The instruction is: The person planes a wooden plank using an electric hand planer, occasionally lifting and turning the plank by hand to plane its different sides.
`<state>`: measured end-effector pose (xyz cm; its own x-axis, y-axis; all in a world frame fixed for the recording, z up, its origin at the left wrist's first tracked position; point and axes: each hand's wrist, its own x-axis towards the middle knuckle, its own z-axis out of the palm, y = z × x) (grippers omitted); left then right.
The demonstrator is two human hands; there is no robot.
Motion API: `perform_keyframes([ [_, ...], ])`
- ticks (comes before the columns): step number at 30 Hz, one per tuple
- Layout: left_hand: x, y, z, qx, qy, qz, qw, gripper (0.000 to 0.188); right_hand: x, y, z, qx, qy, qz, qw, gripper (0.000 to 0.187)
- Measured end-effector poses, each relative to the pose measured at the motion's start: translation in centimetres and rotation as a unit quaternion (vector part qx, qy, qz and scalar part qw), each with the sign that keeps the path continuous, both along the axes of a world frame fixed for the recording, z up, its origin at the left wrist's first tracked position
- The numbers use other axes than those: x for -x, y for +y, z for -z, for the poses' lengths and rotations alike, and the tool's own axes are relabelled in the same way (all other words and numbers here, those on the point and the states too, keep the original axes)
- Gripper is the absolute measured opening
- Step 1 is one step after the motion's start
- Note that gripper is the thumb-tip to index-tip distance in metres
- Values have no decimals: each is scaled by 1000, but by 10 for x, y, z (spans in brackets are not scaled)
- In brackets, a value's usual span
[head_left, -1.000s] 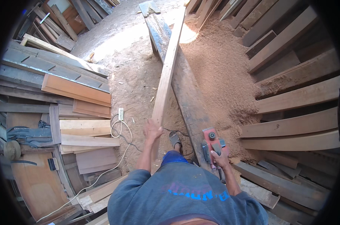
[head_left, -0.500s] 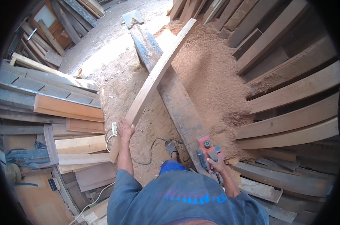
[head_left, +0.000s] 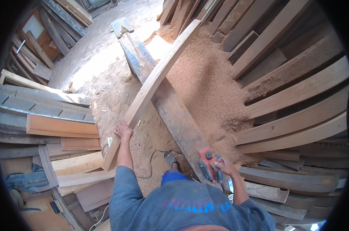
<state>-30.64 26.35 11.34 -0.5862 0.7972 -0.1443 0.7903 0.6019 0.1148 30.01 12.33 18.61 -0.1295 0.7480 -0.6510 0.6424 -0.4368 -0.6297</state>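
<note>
A long pale wooden beam (head_left: pixel 157 82) lies slantwise across a narrow plank bench (head_left: pixel 178 117), its far end raised toward the upper right. My left hand (head_left: pixel 123 130) is closed round the beam near its lower end, left of the bench. At the near end of the bench rests a red and dark electric planer (head_left: pixel 206 154). My right hand (head_left: pixel 226 167) is closed on the planer's handle, partly hiding it. A dark cord (head_left: pixel 153 156) runs over the ground between the beam and the bench.
Reddish sawdust (head_left: pixel 209 92) covers the ground right of the bench. Several long boards (head_left: pixel 293 129) fan out along the right. Stacked boards and an orange-brown panel (head_left: pixel 62 126) fill the left side. My sandalled foot (head_left: pixel 171 158) stands beside the bench's near end.
The view has shifted, so most surroundings appear further left. Against the bench, the beam has moved to the right. My right hand still grips the planer, which has turned slightly.
</note>
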Motion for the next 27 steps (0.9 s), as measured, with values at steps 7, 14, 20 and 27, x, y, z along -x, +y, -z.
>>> perform_keyframes([
  [7, -11, 123, -42, 42, -110, 101, 988, 82, 8, 54, -43, -25, -123, 36, 991, 48],
  [14, -96, 223, -58, -55, -89, 129, 986, 73, 18, 62, -39, -87, -143, 24, 986, 44],
  [20, -103, 239, -39, -90, -108, 124, 982, 67, 14, 63, -40, -93, -165, 23, 982, 40],
  [27, -94, 260, -39, -87, -65, 241, 964, 66, 18, 104, -52, -105, -172, 42, 979, 36],
])
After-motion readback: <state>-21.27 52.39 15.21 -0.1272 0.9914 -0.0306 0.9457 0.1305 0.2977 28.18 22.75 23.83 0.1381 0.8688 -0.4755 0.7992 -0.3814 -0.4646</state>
